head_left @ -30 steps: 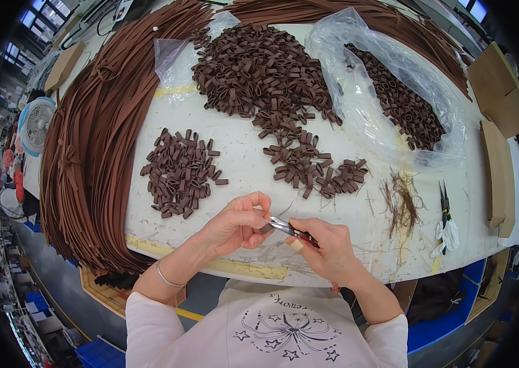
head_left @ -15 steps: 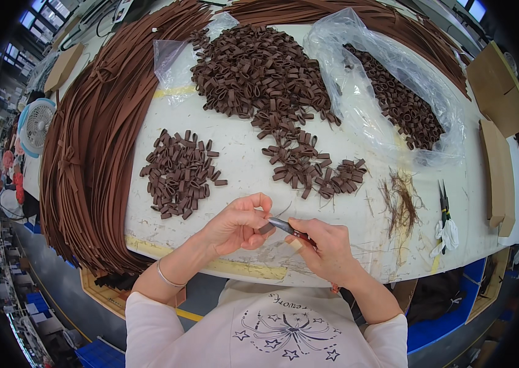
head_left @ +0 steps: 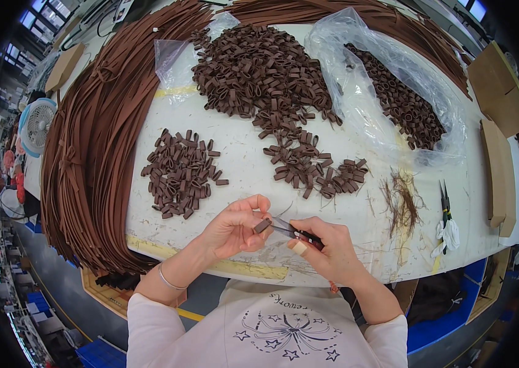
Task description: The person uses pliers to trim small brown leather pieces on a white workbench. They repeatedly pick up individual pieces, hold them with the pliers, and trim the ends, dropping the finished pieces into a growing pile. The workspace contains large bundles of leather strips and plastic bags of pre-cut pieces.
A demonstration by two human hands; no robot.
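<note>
Brown strip: clamping a small loop (head_left: pixel 263 226) of it between thumb and fingers of the left hand (head_left: pixel 235 230); gripping scissors (head_left: pixel 296 233) just beside, wrapping right hand (head_left: pixel 333 245) around the handles. Perhaps risking a nicked loop or fingertip, holding blades so close. Farther off, possibly tangling loose thread trimmings (head_left: pixel 402 199) into the nearby loop pile (head_left: pixel 259 73).

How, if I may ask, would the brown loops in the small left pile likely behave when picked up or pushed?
The brown loops would probably feel light, being little and thin-walled. They may flex yet seem springy, since many hold open shapes. Their flattened outlines suggest sliding rather than rolling.
</note>
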